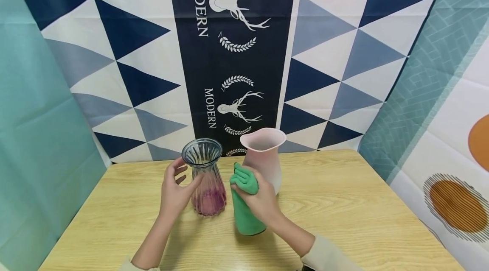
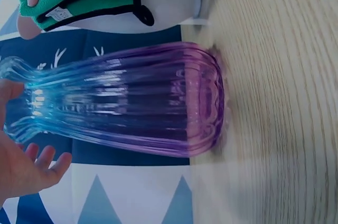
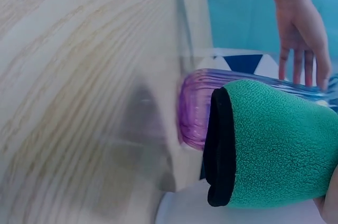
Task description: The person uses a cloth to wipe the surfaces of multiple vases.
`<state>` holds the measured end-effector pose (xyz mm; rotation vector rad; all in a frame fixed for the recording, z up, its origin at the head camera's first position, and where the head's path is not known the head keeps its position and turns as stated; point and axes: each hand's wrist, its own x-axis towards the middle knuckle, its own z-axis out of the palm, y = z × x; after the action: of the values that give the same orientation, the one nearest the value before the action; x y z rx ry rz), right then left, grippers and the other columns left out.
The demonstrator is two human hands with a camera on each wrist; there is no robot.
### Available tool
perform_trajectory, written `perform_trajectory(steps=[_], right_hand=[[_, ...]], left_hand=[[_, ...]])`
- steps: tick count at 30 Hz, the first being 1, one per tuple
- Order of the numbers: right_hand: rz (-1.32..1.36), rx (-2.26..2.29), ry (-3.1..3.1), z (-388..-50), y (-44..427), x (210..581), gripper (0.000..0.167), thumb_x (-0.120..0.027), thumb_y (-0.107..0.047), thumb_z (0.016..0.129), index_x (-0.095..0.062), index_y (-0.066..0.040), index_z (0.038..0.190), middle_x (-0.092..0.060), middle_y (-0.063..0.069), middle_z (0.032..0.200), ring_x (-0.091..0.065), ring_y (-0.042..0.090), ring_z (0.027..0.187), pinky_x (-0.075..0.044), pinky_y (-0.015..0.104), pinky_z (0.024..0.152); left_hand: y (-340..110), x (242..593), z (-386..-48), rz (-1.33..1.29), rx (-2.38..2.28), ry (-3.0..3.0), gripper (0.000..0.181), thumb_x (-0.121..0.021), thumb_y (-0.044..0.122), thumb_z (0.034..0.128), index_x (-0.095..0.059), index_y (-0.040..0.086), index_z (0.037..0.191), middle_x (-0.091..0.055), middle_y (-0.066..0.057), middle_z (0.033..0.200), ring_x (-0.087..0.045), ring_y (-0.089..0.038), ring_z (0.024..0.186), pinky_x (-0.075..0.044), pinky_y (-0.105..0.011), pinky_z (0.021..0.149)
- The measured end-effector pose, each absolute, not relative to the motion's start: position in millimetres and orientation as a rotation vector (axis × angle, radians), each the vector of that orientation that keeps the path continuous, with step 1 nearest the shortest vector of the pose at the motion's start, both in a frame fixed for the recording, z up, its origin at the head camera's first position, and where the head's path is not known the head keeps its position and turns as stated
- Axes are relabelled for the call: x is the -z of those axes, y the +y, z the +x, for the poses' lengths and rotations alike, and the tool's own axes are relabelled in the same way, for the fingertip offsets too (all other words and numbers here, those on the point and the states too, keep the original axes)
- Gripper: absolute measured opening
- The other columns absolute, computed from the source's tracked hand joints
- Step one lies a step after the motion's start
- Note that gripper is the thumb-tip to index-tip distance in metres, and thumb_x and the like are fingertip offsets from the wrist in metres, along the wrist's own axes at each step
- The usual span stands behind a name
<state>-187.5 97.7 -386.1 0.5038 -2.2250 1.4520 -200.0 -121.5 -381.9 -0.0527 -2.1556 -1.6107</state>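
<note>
A ribbed glass vase (image 1: 208, 194), bluish at the flared rim and purple-pink at the base, stands upright on the table. My left hand (image 1: 175, 189) is at its neck, thumb in front and fingers loosely spread at the side. In the left wrist view the fingers (image 2: 48, 168) are apart from the glass; whether the thumb touches it, I cannot tell. My right hand (image 1: 263, 201) grips a bunched green cloth (image 1: 246, 216) with dark edging, its lower part hanging down. Behind that hand is a pink-and-white vase (image 1: 265, 165) with a wavy rim, partly hidden.
The light wood table (image 1: 324, 220) reaches back to a cloth backdrop (image 1: 145, 67) with blue and white triangles and a dark deer-print strip. Teal cloth (image 1: 42, 135) hangs on the left, and a patterned cloth (image 1: 447, 152) on the right.
</note>
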Motion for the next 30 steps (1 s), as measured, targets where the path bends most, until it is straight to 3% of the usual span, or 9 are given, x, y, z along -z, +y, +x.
perform_trajectory(steps=[6, 9, 17, 21, 30], right_hand=[[0.465, -1.424, -2.203, -180.9, 115.3, 375.9, 0.052, -0.078, -0.019, 0.076, -0.058, -0.022, 0.124, -0.065, -0.004, 0.119, -0.059, 0.014, 0.112, -0.049, 0.033, 0.095], [0.443, -1.417, -2.2, -176.9, 124.4, 371.1, 0.053, -0.078, -0.018, 0.076, -0.058, -0.022, 0.124, -0.065, -0.003, 0.119, -0.06, 0.014, 0.111, -0.051, 0.033, 0.093], [0.346, -1.342, -2.211, -170.8, 150.7, 362.0, 0.052, -0.078, -0.019, 0.076, -0.058, -0.022, 0.124, -0.065, -0.001, 0.119, -0.061, 0.014, 0.108, -0.054, 0.029, 0.086], [0.302, -1.321, -2.218, -168.8, 163.7, 356.2, 0.051, -0.077, -0.02, 0.077, -0.058, -0.021, 0.124, -0.064, 0.0, 0.12, -0.058, 0.006, 0.109, -0.051, 0.02, 0.087], [0.179, -1.262, -2.182, -170.6, 187.9, 348.8, 0.051, -0.078, -0.018, 0.077, -0.058, -0.019, 0.124, -0.065, 0.0, 0.118, -0.052, -0.013, 0.102, -0.043, 0.004, 0.084]], left_hand=[[-115.9, 380.1, -186.7, -0.044, 1.571, -2.086, 0.063, -0.077, 0.014, 0.0773, -0.043, 0.006, 0.13, -0.048, -0.005, 0.125, -0.049, -0.014, 0.109, -0.045, -0.02, 0.091], [-111.6, 379.3, -180.7, -0.054, 1.556, -2.049, 0.059, -0.077, 0.01, 0.0764, -0.045, 0.005, 0.126, -0.05, -0.005, 0.12, -0.05, -0.012, 0.103, -0.045, -0.015, 0.085], [-98.7, 380.4, -171.6, -0.111, 1.564, -2.02, 0.049, -0.077, 0.007, 0.0755, -0.048, 0.003, 0.115, -0.055, -0.007, 0.11, -0.053, -0.014, 0.096, -0.048, -0.022, 0.081], [-91.4, 381.7, -169.3, -0.147, 1.594, -2.032, 0.046, -0.077, 0.007, 0.0749, -0.051, 0.004, 0.113, -0.057, -0.005, 0.106, -0.053, -0.011, 0.093, -0.05, -0.024, 0.08], [-74.2, 382.2, -166.0, -0.261, 1.676, -2.067, 0.045, -0.077, 0.008, 0.0758, -0.053, 0.005, 0.113, -0.058, -0.008, 0.108, -0.056, -0.022, 0.095, -0.053, -0.032, 0.082]])
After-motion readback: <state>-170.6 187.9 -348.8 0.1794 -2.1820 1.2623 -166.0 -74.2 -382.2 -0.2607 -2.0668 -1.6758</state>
